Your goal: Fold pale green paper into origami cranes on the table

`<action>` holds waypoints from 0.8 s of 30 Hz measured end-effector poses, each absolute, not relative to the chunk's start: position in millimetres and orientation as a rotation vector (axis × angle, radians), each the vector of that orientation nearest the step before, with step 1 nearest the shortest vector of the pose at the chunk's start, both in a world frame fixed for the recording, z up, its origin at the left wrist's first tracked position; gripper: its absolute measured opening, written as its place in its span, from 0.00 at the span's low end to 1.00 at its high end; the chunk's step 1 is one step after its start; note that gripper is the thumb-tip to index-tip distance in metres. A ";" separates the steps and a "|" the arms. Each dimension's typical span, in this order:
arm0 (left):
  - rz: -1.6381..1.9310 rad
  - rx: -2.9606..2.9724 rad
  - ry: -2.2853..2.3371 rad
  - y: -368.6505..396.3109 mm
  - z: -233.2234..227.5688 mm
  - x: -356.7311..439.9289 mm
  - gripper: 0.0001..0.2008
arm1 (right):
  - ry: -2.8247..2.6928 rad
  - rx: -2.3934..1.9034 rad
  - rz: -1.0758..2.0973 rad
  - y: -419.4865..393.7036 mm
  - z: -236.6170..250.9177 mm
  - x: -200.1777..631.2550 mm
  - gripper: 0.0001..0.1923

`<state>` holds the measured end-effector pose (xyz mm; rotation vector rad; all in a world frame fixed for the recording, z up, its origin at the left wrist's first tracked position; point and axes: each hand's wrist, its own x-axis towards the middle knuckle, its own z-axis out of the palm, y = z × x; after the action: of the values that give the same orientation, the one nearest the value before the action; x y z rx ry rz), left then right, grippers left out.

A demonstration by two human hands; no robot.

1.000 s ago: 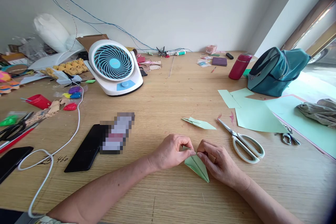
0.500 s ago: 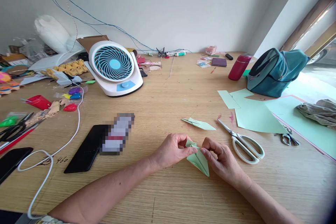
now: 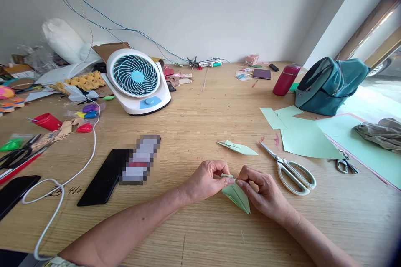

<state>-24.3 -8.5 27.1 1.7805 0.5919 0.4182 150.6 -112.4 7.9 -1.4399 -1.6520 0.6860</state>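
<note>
A pale green folded paper piece (image 3: pixel 237 195) lies on the wooden table (image 3: pixel 200 104) close to the near edge, its point toward me. My left hand (image 3: pixel 205 180) pinches its upper tip from the left. My right hand (image 3: pixel 261 192) pinches the same tip from the right, fingertips almost touching the left ones. A second folded green paper shape (image 3: pixel 238 146) rests just beyond my hands, untouched.
White-handled scissors (image 3: pixel 290 168) lie right of my right hand. Green paper sheets (image 3: pixel 305 137), a teal bag (image 3: pixel 328 83) and a red bottle (image 3: pixel 285 79) sit further right. A black phone (image 3: pixel 105 175), a white cable (image 3: pixel 84 162) and a fan (image 3: pixel 136 79) are on the left.
The paper piece lifted a little half a second ago and now sits lower again, its tip flap pressed flatter between my fingertips. My hands stayed in nearly the same spot.
</note>
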 end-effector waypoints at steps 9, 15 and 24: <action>0.413 1.698 0.641 -2.1 23.4 -24.4 0.14 | -1.513 -1.456 0.967 -109.1 3.1 151.6 0.19; 0.562 1.531 0.603 4.8 34.0 -26.5 0.15 | -1.665 -1.401 1.079 -108.8 2.9 152.9 0.22; 0.638 1.310 0.634 12.0 29.1 -26.1 0.18 | -1.722 -1.406 1.074 -110.7 7.1 155.9 0.25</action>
<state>-26.1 12.0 29.1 1.3099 0.6342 0.6375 155.9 -110.7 7.1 -1.4061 -1.7215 1.0742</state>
